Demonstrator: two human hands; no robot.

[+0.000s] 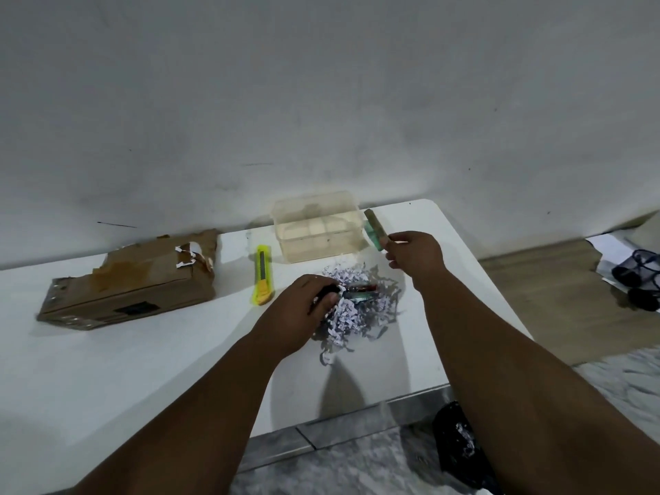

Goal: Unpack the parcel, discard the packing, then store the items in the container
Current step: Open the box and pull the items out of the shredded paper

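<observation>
A pile of shredded white paper (pixel 360 309) lies on the white table (pixel 107 369). A red item (pixel 362 288) and a teal item (pixel 359 298) lie in the shreds. My left hand (pixel 300 312) is closed on a small black item (pixel 328 291) at the pile's left edge. My right hand (pixel 414 253) holds a slim green and tan item (pixel 375 228) raised beside the right end of the clear plastic container (pixel 316 230), which stands open at the back. The torn cardboard parcel (pixel 132 280) lies at the left.
A yellow utility knife (pixel 262 275) lies between the parcel and the container. A black bag with paper shreds (pixel 460 444) sits on the floor below the table's front edge. Dark objects (pixel 639 276) rest on the floor at far right. A grey wall stands behind.
</observation>
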